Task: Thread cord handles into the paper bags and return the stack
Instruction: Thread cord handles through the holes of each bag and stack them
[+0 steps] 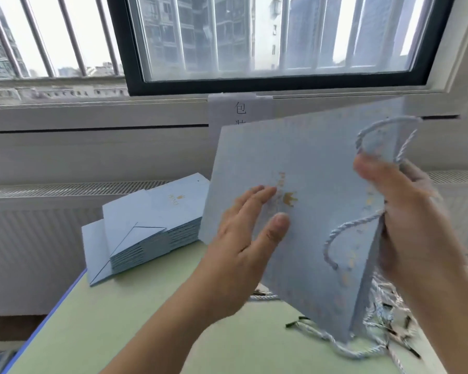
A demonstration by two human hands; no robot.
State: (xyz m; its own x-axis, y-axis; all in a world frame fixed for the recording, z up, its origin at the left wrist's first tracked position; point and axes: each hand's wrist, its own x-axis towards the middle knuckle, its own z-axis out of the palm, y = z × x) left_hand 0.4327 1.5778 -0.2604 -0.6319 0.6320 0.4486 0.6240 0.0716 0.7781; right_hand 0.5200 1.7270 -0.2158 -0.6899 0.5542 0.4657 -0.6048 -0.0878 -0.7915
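A light blue paper bag [303, 163] with a gold crown print is held up flat and tilted above the table, blurred by motion. My right hand [405, 220] grips its top edge on the right, where two twisted pale blue cord handles [346, 233] loop out. My left hand [249, 230] lies with straight fingers against the bag's front face near the crown. A stack of flat blue bags [152, 228] rests on the table at the left. Loose cords [381, 314] with dark tips lie heaped under the held bag.
The pale green table [135, 319] has a blue edge at the left. A white radiator [38, 238] and a window sill run behind it. A paper note [239, 112] is taped below the window.
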